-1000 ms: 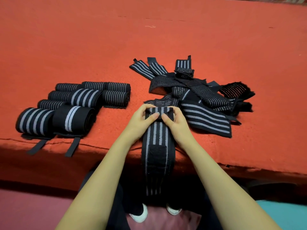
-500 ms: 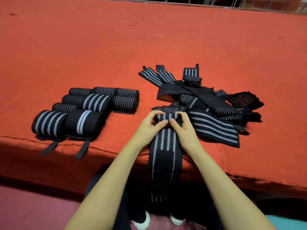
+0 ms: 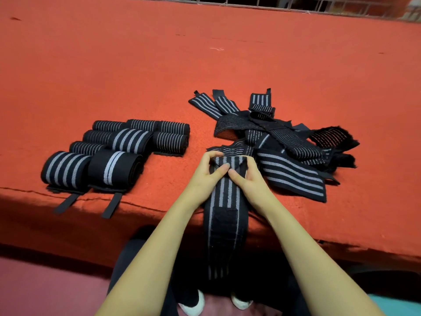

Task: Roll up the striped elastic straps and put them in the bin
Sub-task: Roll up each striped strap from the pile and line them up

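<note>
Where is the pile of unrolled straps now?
In the head view, the pile of unrolled straps lies on the red table, right of centre, beside the right hand.

Only one camera is here, worn on my head. It faces forward and down along my forearms, onto the red table [image 3: 136, 65], which fills most of the wide picture. My left hand [image 3: 205, 176] and right hand [image 3: 252, 181] are near under it, around the centre.
</note>
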`<state>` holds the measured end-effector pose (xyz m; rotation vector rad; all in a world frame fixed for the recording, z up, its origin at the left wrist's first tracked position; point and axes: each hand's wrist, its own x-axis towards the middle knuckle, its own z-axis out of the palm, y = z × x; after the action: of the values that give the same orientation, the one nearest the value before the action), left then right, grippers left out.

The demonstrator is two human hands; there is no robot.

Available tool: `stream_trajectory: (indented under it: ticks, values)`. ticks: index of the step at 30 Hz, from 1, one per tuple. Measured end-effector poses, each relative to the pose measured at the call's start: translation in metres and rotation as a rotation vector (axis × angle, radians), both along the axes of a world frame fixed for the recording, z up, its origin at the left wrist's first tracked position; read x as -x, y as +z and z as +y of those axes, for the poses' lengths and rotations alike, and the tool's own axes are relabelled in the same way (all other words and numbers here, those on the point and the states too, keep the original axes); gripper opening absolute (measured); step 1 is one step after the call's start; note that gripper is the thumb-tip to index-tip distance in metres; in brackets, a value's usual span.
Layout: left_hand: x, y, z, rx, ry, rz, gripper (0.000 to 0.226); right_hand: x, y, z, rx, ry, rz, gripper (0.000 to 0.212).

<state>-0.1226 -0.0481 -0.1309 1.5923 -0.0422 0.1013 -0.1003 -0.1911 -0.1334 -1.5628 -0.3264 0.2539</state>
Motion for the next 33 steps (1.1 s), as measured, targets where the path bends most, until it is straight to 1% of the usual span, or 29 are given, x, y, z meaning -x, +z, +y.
stream_trajectory:
  ticks: [1, 2, 5, 7, 9, 11, 13, 16, 18, 20, 22, 23, 24, 27, 28, 29, 31, 33]
  values:
    - [0.000, 0.001, 0.003, 0.056, -0.016, 0.015, 0.031, 0.000, 0.000, -0.001, -0.018, -0.002, -0.002, 0.037]
    - [0.000, 0.003, 0.005, 0.067, -0.033, 0.024, 0.033, 0.000, 0.000, -0.001, -0.030, -0.004, -0.001, 0.037]
    - [-0.002, 0.002, 0.007, 0.036, -0.074, 0.021, 0.024, 0.001, -0.001, 0.001, -0.081, -0.025, 0.024, 0.036]
    - [-0.001, 0.000, 0.006, -0.002, -0.042, -0.040, 0.022, 0.002, -0.001, 0.003, -0.115, -0.070, 0.028, 0.032]
    - [0.000, -0.002, 0.005, -0.095, -0.006, -0.142, 0.027, 0.004, 0.003, 0.004, -0.113, -0.139, 0.008, 0.022]
    - [0.002, -0.001, 0.004, -0.140, 0.004, -0.204, 0.033, 0.003, 0.006, 0.006, -0.123, -0.173, 0.019, 0.029]
    - [0.003, -0.001, 0.004, -0.126, 0.016, -0.248, 0.035, 0.002, 0.010, 0.009, -0.133, -0.168, 0.050, 0.033]
    - [0.004, 0.000, 0.006, -0.104, 0.008, -0.270, 0.032, 0.002, 0.011, 0.011, -0.094, -0.202, 0.044, 0.023]
    - [0.004, 0.000, 0.006, -0.069, -0.037, -0.221, 0.030, 0.005, 0.009, 0.008, -0.118, -0.227, 0.016, 0.014]
    - [0.005, 0.002, 0.004, -0.007, -0.113, -0.128, 0.027, 0.006, 0.006, 0.006, -0.135, -0.240, -0.015, 0.008]
    - [0.003, 0.005, 0.003, 0.063, -0.129, -0.056, 0.021, 0.006, 0.004, 0.006, -0.142, -0.228, -0.049, 0.007]
    - [0.001, 0.007, 0.002, 0.067, -0.104, -0.018, 0.022, 0.007, 0.004, 0.006, -0.137, -0.213, -0.069, 0.009]
    - [0.001, 0.010, 0.003, 0.023, -0.069, 0.030, 0.027, 0.007, 0.004, 0.006, -0.134, -0.200, -0.088, 0.012]
    - [-0.004, 0.013, 0.002, -0.253, 0.009, 0.194, 0.036, 0.008, 0.003, 0.005, -0.149, -0.189, -0.101, 0.017]
    - [-0.005, 0.014, 0.002, -0.280, 0.016, 0.224, 0.038, 0.008, 0.003, 0.004, -0.161, -0.194, -0.095, 0.018]
    - [-0.006, 0.013, 0.002, -0.253, 0.013, 0.228, 0.038, 0.008, 0.004, 0.004, -0.172, -0.198, -0.090, 0.019]
    - [-0.005, 0.012, 0.003, -0.104, -0.002, 0.180, 0.032, 0.009, 0.004, 0.005, -0.192, -0.195, -0.076, 0.024]
    - [-0.001, 0.008, 0.005, 0.038, -0.001, 0.120, 0.025, 0.009, 0.005, 0.007, -0.219, -0.176, -0.011, 0.032]
